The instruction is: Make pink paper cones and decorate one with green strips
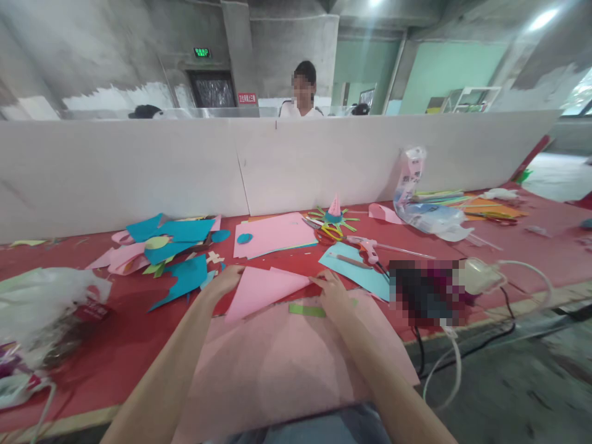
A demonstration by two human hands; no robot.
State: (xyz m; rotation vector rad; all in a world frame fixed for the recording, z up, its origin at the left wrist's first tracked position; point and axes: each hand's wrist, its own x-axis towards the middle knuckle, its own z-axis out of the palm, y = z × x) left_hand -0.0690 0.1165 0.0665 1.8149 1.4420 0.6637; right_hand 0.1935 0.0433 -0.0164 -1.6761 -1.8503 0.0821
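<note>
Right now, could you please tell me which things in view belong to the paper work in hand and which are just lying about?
Likely part of the work:
- pink paper, held by the left hand and right hand
- yellow-handled scissors
- glue gun

Seemingly just lying about:
- plastic bag at left
- blue paper scraps
- plastic packaging at right

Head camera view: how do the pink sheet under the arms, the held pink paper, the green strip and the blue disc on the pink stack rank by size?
1. Large pink sheet, though nearness to the camera helps
2. Held pink paper
3. Green strip
4. Blue disc
</note>
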